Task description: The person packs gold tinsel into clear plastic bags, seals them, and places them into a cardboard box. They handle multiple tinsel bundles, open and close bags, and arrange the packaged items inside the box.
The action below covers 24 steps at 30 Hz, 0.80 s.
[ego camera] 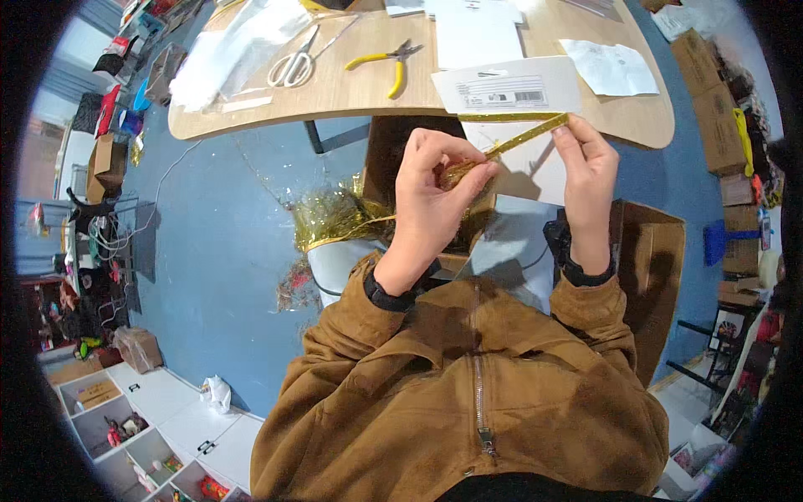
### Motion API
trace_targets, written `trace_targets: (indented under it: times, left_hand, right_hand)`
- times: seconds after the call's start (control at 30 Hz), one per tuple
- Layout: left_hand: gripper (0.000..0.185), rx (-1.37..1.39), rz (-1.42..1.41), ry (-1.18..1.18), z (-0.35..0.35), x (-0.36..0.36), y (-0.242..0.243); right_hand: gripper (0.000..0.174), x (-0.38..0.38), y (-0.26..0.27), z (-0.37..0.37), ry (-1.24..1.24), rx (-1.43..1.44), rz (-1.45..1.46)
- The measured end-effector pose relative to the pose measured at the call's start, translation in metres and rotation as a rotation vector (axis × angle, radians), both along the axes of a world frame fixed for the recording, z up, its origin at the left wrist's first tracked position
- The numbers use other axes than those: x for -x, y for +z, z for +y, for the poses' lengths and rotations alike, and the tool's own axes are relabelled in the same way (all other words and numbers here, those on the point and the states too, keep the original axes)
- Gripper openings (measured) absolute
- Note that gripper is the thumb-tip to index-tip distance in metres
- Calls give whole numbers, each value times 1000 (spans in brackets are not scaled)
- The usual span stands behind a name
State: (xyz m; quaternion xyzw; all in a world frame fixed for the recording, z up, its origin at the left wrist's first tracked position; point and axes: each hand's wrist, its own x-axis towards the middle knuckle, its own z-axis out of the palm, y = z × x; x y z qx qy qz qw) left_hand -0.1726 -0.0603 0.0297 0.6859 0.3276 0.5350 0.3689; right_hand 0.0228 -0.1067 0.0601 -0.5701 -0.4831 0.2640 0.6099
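Observation:
My left hand [439, 188] curls around a bunch of gold tinsel strands, pinching it between thumb and fingers. From there a gold glittery band [530, 135] stretches taut up to my right hand [586, 169], whose thumb and fingertips grip its end. A white printed card [505, 88] with a label and a hang hole lies at the table edge, just above the band; another gold strip runs along its lower edge. Below and left of my left hand, a mass of gold tinsel fringe [335, 213] drapes over my lap, with a thin gold band along it.
On the wooden table [351, 19] lie white-handled scissors [292, 69], yellow-handled pliers [395, 59], clear plastic wrap [232, 50], white cards [477, 34] and a crumpled paper sheet [608, 66]. An open cardboard box [655, 270] stands on the floor at my right.

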Motion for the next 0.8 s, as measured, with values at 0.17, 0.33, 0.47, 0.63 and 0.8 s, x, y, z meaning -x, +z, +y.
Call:
trace_targets:
  times: [0.17, 0.33, 0.47, 0.63, 0.8]
  left_hand:
    - [23, 76, -73, -32, -6, -7, 9]
    - [20, 49, -28, -46, 0, -4, 8]
    - [21, 129, -16, -47, 1, -3, 4]
    - [21, 222, -13, -30, 1, -4, 4]
    - [20, 263, 17, -27, 3, -3, 1]
  right_hand:
    - [26, 2, 5, -3, -6, 2, 23]
    - [25, 4, -6, -1, -19, -6, 20]
    - [25, 5, -5, -5, -4, 18, 6]
    - [24, 7, 1, -12, 21, 25, -17]
    - [23, 10, 2, -15, 11, -7, 7]
